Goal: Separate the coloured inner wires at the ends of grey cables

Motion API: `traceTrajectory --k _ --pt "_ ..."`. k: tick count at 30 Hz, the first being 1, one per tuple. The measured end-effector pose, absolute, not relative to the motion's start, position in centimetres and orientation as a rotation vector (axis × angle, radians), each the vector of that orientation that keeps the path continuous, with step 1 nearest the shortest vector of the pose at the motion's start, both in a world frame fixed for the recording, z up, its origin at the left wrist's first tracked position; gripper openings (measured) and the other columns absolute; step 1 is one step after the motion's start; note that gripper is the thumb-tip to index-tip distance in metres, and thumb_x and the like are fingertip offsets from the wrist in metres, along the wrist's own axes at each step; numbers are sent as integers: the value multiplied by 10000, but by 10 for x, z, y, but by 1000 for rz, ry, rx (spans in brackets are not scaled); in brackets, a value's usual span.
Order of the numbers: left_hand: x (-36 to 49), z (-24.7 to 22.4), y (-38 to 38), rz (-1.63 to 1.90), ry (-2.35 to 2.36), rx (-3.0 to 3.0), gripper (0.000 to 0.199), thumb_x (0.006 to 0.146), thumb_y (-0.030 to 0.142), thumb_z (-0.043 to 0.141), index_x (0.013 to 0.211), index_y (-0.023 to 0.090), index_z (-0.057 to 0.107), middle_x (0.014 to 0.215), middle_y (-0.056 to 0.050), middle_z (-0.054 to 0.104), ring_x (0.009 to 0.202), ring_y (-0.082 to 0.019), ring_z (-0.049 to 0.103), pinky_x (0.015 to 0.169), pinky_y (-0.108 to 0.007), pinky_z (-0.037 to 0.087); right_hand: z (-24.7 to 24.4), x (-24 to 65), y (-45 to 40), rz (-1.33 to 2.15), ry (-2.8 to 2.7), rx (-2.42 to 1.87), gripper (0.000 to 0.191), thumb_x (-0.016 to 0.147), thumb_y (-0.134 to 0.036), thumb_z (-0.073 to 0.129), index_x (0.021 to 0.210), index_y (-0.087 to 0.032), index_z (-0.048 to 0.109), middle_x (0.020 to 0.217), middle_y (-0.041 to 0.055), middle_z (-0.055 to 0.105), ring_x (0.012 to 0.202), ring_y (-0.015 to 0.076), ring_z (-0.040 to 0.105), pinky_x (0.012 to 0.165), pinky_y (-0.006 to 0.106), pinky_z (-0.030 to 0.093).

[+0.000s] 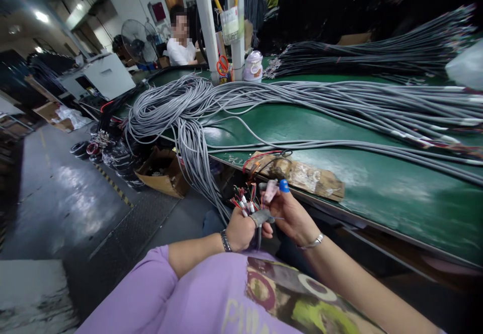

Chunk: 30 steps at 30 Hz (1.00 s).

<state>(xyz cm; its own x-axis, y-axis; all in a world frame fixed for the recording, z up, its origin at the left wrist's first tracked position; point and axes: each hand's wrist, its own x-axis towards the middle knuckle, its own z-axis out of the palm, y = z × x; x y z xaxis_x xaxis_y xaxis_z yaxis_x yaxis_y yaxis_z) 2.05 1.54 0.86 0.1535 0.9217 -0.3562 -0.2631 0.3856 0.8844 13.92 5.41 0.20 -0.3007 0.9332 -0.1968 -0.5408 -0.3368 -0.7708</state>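
In the head view my left hand is closed round a bundle of grey cables, one finger wrapped in grey covering. Above the fist fan out the cables' stripped ends, with thin red, green and other coloured wires and white sleeves. Close beside them, my right hand has its thumb and forefinger drawn together at the wire ends. A blue cover sits on its thumb and a pale pink one on a finger. What these fingers pinch is too small to make out.
A wooden board with clips and leads lies on the green table edge. Long grey cables cross the table and hang off its left end. A cardboard box stands below. Beyond the posts sits a person.
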Motion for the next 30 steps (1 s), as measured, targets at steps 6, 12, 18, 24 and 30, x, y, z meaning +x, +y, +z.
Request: traceTrajectory --k 6,12,18,24,30 --pt "10 8 7 1027 1096 737 493 546 562 777 661 117 597 464 -11 584 382 -120 532 444 -264 473 -10 153 45 1891 -647 -801 525 636 -715 642 743 -201 647 688 16 587 575 130 511 556 267 465" --pt "5 5 6 1058 1112 742 458 582 527 775 717 122 609 473 3 589 406 -119 555 467 -249 486 -8 163 22 1710 -1097 -950 347 628 -476 795 724 -177 648 629 -3 572 587 121 474 578 261 404" --pt "5 7 6 1126 1093 785 440 627 497 767 801 118 629 548 -16 639 424 -111 570 448 -217 460 -3 157 22 1618 -1113 -1008 359 649 -494 767 644 -176 600 556 -15 532 522 112 426 505 259 362" --pt "-2 7 7 994 913 796 449 587 457 806 810 93 666 729 -111 708 590 -186 669 435 -199 417 -15 146 30 1921 -810 -796 340 699 -450 749 650 -194 531 529 -41 479 482 111 443 508 285 410" --pt "-1 9 11 1152 901 801 398 576 418 819 778 106 676 733 -110 717 666 -224 690 436 -201 411 -18 152 50 1869 -636 -862 397 738 -596 635 743 -201 602 632 -3 550 508 118 462 525 291 460"
